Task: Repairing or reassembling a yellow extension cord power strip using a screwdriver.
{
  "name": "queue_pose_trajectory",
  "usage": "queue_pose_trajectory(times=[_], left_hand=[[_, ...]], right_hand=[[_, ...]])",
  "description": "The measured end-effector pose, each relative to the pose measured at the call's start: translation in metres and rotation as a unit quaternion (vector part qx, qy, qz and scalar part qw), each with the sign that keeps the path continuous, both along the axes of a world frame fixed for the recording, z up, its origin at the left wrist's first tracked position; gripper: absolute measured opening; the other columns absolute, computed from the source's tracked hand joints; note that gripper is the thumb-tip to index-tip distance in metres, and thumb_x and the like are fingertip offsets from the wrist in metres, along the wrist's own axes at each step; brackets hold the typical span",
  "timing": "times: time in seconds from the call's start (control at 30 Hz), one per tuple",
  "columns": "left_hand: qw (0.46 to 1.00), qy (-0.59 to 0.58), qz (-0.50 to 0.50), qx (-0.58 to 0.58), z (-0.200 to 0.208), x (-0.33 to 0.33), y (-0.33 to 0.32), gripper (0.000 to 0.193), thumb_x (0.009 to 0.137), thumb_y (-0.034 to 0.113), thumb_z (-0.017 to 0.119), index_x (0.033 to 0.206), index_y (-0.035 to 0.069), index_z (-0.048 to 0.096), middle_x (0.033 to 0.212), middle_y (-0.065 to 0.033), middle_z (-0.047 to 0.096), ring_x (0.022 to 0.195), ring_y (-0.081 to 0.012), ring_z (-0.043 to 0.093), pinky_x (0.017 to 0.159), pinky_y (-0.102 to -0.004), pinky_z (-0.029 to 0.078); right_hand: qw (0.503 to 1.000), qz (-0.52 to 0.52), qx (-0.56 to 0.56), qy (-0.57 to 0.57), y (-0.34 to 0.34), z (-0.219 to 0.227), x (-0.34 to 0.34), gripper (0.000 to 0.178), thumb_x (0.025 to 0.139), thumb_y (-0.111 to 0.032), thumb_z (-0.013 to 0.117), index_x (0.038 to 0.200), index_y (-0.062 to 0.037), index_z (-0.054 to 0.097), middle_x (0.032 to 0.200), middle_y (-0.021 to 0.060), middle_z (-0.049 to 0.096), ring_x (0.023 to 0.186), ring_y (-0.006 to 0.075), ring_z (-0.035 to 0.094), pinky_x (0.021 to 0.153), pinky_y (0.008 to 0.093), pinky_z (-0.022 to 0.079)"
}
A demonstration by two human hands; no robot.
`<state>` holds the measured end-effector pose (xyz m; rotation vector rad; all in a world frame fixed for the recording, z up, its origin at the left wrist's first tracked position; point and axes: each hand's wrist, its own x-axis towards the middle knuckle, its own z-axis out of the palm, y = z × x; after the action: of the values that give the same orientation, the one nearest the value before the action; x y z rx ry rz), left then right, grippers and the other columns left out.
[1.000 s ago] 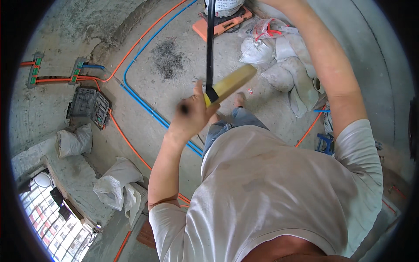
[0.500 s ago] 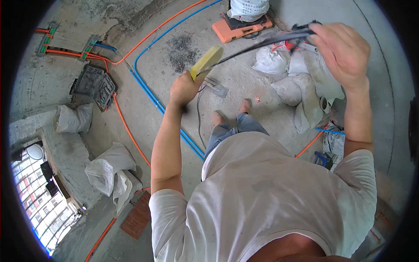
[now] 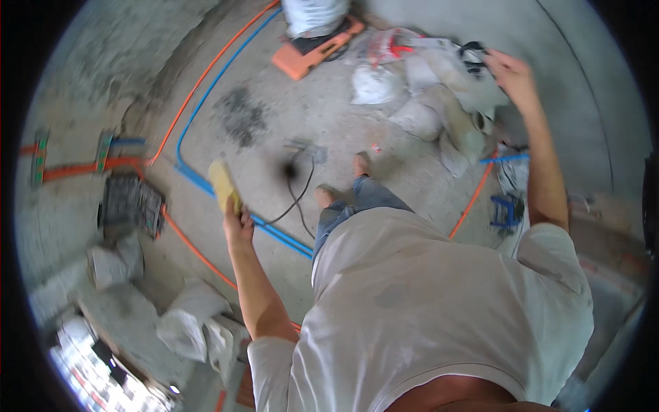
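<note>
My left hand (image 3: 240, 224) is closed around the lower end of a long, flat yellow object (image 3: 224, 184) with a rounded tip; blur hides its exact kind. A thin black cable (image 3: 296, 200) curves from beside this hand toward the floor in front of my feet. At the upper right, my right hand (image 3: 509, 71) is stretched out with its fingers bent together on a black looped strap or cord (image 3: 472, 58). That loop hangs in front of pale sacks (image 3: 446, 103). On the floor lies a grey flat trowel-like plate (image 3: 314, 152), partly blurred.
Blue pipes (image 3: 198, 180) and orange pipes (image 3: 199, 257) run along the concrete floor. An open dark tool case (image 3: 130, 202) lies at left, near crumpled white sacks (image 3: 192, 319). An orange case (image 3: 292, 63) bears a white sack. Dark debris (image 3: 241, 115) is scattered nearby.
My left hand has moved left and down with the yellow object. The black length that stretched between my hands no longer spans them. My right hand is farther out and slightly lower; the view has turned.
</note>
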<state>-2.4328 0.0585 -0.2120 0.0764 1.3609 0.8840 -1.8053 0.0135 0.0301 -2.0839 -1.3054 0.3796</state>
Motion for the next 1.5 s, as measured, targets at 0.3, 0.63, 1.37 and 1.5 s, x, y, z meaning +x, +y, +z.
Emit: queue_pose_trajectory(times=[0.3,0.63,1.37,1.5], left_hand=[[0.998,-0.069,-0.015,0.007,0.003,0.022,-0.032,0.029,0.095,0.039,0.048,0.089,0.011,0.05,0.061,-0.0018,0.048,0.04,-0.0082,0.034,0.032,-0.0196,0.023],[0.997,-0.051,-0.043,0.029,0.035,0.077,-0.026,0.026,0.096,0.037,0.047,0.093,0.012,0.053,0.062,-0.003,0.051,0.04,-0.0086,0.038,0.032,-0.0199,0.025],[0.888,-0.186,-0.307,0.287,0.141,0.221,0.003,0.029,0.081,0.008,0.063,0.109,0.0,0.055,0.098,-0.0099,0.062,0.066,-0.0111,0.055,0.053,-0.0213,0.042],[0.839,-0.274,-0.345,0.318,0.146,0.206,0.002,0.036,0.08,0.001,0.062,0.116,0.0,0.052,0.103,-0.0118,0.062,0.073,-0.013,0.058,0.061,-0.0227,0.045]], right_hand=[[0.986,-0.07,-0.119,0.089,-0.008,-0.07,0.021,0.024,0.085,-0.018,0.06,0.106,-0.0071,0.066,0.066,0.0015,0.061,0.055,0.0096,0.053,0.052,0.0258,0.043],[0.972,-0.112,-0.133,0.155,-0.034,-0.155,0.102,0.027,0.078,-0.013,0.068,0.105,-0.0056,0.066,0.068,0.0013,0.061,0.054,0.0083,0.054,0.049,0.0259,0.046],[0.643,0.267,-0.105,0.71,0.095,-0.076,-0.22,0.057,0.084,-0.03,0.064,0.13,-0.004,0.043,0.112,0.0136,0.058,0.1,0.0238,0.06,0.089,0.0395,0.049],[0.566,0.264,-0.082,0.777,0.096,-0.076,-0.238,0.056,0.079,-0.025,0.065,0.126,-0.0043,0.045,0.11,0.0148,0.057,0.099,0.0305,0.06,0.088,0.0436,0.049]])
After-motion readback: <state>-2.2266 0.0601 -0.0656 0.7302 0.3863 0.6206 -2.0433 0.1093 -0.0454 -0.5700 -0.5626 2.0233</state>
